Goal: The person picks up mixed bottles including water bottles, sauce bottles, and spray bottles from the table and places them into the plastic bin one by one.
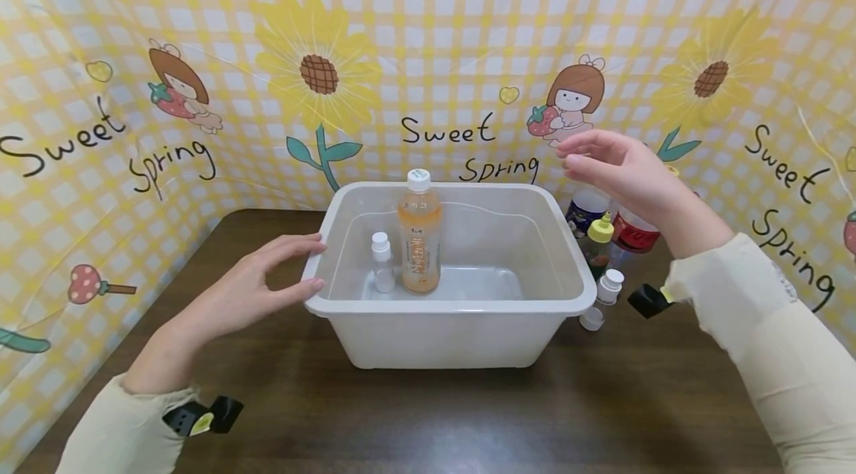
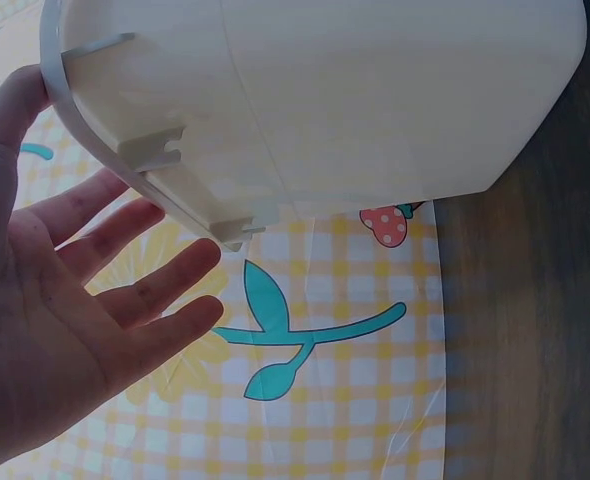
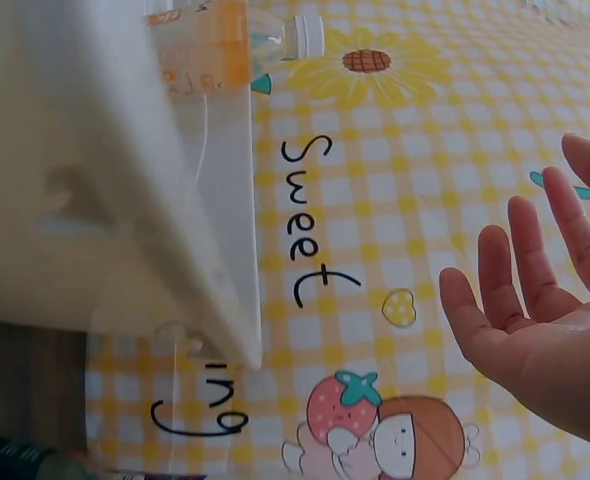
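Observation:
A white plastic tub (image 1: 441, 336) sits on the dark table. Inside it an orange drink bottle (image 1: 420, 236) with a white cap stands upright, and a small clear bottle (image 1: 383, 266) with a white cap is to its left. My left hand (image 1: 247, 288) touches the tub's left rim with thumb and fingertips, its fingers spread and fairly straight in the left wrist view. Raised above the tub's right rear corner, my right hand (image 1: 622, 169) holds nothing; its fingers (image 3: 525, 260) are loosely bent, apart from the tub.
Right of the tub stand several bottles: one with a dark blue label (image 1: 586, 210), one with a red label (image 1: 631, 232), one with a yellow nozzle top (image 1: 600, 232) and a small white-capped one (image 1: 610, 286). A white round cap (image 1: 591, 319) lies nearby. A patterned cloth (image 1: 441, 50) hangs behind.

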`<state>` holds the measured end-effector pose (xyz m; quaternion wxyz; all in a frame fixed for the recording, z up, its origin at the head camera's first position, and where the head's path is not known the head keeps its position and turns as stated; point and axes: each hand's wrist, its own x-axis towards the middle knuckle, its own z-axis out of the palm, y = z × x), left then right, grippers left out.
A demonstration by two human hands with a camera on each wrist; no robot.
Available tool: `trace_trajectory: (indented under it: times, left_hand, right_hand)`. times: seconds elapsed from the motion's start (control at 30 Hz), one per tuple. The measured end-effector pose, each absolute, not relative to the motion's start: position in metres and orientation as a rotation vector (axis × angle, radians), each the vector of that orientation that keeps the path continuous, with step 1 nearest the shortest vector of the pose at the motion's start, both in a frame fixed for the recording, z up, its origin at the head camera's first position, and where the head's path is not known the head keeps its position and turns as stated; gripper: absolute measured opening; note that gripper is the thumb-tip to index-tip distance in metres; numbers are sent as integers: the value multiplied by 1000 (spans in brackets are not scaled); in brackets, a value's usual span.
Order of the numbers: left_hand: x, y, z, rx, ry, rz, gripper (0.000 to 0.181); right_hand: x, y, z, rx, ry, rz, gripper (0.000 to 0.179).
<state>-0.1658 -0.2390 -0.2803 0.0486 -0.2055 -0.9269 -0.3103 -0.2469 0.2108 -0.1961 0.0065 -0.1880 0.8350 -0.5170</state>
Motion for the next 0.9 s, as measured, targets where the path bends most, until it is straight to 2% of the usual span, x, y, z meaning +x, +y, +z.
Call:
trace_trajectory:
  times: [0.23, 0.43, 0.9]
  left_hand:
    - [-166, -239, -280, -624, -2823, -956, 51]
    - [-165, -238, -280, -626, -2822, -963, 50]
    - [-166, -239, -282, -651, -2796, -985, 48]
  right_hand:
    - [-239, 234, -211, -653, 2520, -1795, 18]
    - [-238, 254, -231, -744, 2262, -2007, 19]
    - [-229, 281, -274, -637, 2248, -2104, 22]
